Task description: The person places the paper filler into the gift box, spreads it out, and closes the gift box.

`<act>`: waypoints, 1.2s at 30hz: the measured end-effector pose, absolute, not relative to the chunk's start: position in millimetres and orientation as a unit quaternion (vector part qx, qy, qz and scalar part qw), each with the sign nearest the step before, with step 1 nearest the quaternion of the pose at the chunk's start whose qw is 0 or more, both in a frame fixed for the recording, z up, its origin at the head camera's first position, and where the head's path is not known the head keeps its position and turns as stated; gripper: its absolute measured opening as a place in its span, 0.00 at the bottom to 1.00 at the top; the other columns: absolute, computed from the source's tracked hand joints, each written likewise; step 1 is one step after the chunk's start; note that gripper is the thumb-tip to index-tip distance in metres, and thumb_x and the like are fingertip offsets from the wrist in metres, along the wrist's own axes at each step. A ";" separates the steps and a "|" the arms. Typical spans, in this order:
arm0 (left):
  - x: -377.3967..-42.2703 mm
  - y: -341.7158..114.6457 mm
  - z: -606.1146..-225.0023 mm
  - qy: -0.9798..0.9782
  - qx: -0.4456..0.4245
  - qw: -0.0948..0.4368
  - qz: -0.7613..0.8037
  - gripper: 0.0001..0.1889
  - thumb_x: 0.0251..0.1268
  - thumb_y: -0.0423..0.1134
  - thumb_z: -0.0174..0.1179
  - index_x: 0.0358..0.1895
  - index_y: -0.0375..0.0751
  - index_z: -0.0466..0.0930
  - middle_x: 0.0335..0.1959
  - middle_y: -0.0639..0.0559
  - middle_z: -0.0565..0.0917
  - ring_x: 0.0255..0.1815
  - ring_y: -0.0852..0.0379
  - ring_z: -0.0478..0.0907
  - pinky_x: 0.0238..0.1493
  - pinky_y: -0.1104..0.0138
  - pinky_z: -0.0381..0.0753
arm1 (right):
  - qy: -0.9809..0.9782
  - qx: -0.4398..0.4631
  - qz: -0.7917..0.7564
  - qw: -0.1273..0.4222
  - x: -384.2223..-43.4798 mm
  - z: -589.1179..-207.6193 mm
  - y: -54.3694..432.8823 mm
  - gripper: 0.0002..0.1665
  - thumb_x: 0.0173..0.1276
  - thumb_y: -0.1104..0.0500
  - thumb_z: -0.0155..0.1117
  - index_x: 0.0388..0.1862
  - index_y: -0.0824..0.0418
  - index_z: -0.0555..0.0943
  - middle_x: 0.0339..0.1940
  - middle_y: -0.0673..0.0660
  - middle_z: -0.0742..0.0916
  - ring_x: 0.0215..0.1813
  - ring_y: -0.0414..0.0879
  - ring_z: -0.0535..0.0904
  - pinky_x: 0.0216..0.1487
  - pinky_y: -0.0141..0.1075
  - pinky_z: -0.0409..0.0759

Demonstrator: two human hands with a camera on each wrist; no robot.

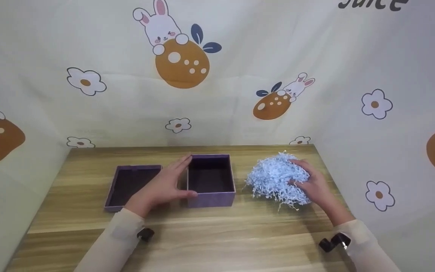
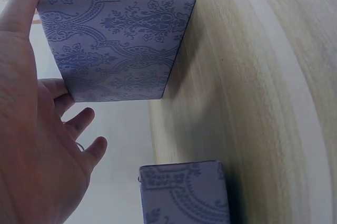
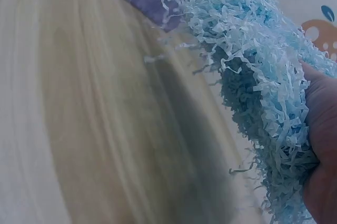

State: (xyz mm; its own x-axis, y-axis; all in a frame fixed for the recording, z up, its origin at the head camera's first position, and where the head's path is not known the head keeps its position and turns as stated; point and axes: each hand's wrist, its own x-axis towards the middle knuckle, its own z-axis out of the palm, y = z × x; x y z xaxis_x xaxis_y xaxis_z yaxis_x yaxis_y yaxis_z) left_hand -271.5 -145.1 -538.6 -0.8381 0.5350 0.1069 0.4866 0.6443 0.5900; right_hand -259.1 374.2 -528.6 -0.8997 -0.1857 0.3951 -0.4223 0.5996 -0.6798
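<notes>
A purple patterned box (image 1: 212,199) with a dark interior stands upright at mid-table with its top uncovered. My left hand (image 1: 164,183) holds it at its left side, thumb at the front rim and fingertips at the back left corner. In the left wrist view the two outer fingers of that hand (image 2: 37,113) stay off the box's patterned wall (image 2: 116,39). To the right, my right hand (image 1: 313,187) grips a fluffy wad of light blue shredded paper (image 1: 276,177). Seen from the right wrist, the wad (image 3: 258,76) hangs above the table with a shadow beneath.
Left of the box lies its shallow purple lid (image 1: 132,183), dark inside facing up, partly behind my left hand. The wood-grain table (image 1: 217,238) meets a cream fabric backdrop (image 1: 127,113) printed with rabbits and flowers at the back and sides.
</notes>
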 end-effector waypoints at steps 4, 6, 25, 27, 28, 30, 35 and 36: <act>-271.3 -145.6 -539.5 0.903 0.286 0.034 0.318 0.66 0.61 0.77 0.72 0.92 0.46 0.50 0.93 0.46 0.51 0.91 0.39 0.50 0.87 0.37 0.52 | -0.878 0.195 0.407 0.157 -262.7 -516.2 365.3 0.41 0.56 0.74 0.86 0.71 0.64 0.85 0.66 0.64 0.88 0.71 0.63 0.80 0.73 0.23 0.68; -271.4 -146.1 -540.4 0.902 0.290 0.031 0.319 0.66 0.61 0.76 0.72 0.92 0.44 0.50 0.93 0.46 0.51 0.91 0.39 0.50 0.87 0.36 0.52 | -0.875 0.205 0.409 0.161 -264.8 -510.4 360.0 0.40 0.56 0.74 0.86 0.70 0.64 0.85 0.66 0.64 0.88 0.71 0.62 0.79 0.72 0.22 0.67; -274.1 -144.4 -545.7 0.899 0.279 0.031 0.338 0.68 0.57 0.77 0.74 0.92 0.44 0.51 0.93 0.46 0.49 0.91 0.35 0.49 0.87 0.37 0.51 | -0.844 0.331 0.399 0.136 -295.1 -464.5 288.4 0.41 0.58 0.68 0.88 0.72 0.57 0.86 0.60 0.54 0.89 0.64 0.53 0.84 0.72 0.38 0.80; -273.7 -144.5 -545.3 0.896 0.277 0.033 0.345 0.69 0.56 0.77 0.75 0.92 0.44 0.50 0.93 0.46 0.49 0.91 0.36 0.49 0.87 0.38 0.50 | -0.851 0.338 0.381 0.127 -297.5 -460.7 278.2 0.41 0.59 0.67 0.88 0.73 0.55 0.86 0.59 0.54 0.89 0.63 0.52 0.84 0.71 0.44 0.83; -273.5 -144.7 -545.3 0.896 0.276 0.035 0.347 0.69 0.56 0.77 0.75 0.92 0.45 0.50 0.93 0.47 0.49 0.91 0.36 0.49 0.88 0.38 0.50 | -0.855 0.341 0.370 0.123 -298.7 -459.0 273.0 0.42 0.59 0.66 0.89 0.73 0.55 0.86 0.59 0.54 0.88 0.64 0.52 0.83 0.71 0.46 0.83; -273.1 -145.0 -545.0 0.895 0.273 0.038 0.350 0.69 0.56 0.76 0.76 0.92 0.46 0.49 0.94 0.49 0.48 0.91 0.36 0.48 0.88 0.38 0.50 | -0.863 0.349 0.347 0.118 -301.3 -456.0 262.2 0.43 0.58 0.66 0.89 0.73 0.54 0.85 0.59 0.55 0.87 0.63 0.52 0.82 0.70 0.50 0.84; -273.0 -144.7 -545.0 0.895 0.269 0.044 0.354 0.70 0.55 0.75 0.77 0.93 0.48 0.48 0.94 0.53 0.45 0.92 0.37 0.47 0.87 0.38 0.49 | -0.875 0.374 0.283 0.121 -307.7 -454.2 236.3 0.45 0.56 0.64 0.91 0.74 0.54 0.84 0.55 0.58 0.84 0.58 0.54 0.80 0.62 0.51 0.86; -273.0 -144.6 -544.9 0.895 0.268 0.044 0.355 0.70 0.55 0.75 0.77 0.93 0.47 0.48 0.94 0.53 0.46 0.92 0.37 0.47 0.87 0.38 0.49 | -0.877 0.379 0.270 0.122 -308.7 -454.7 231.2 0.45 0.56 0.62 0.91 0.74 0.54 0.84 0.54 0.58 0.84 0.57 0.54 0.80 0.60 0.51 0.86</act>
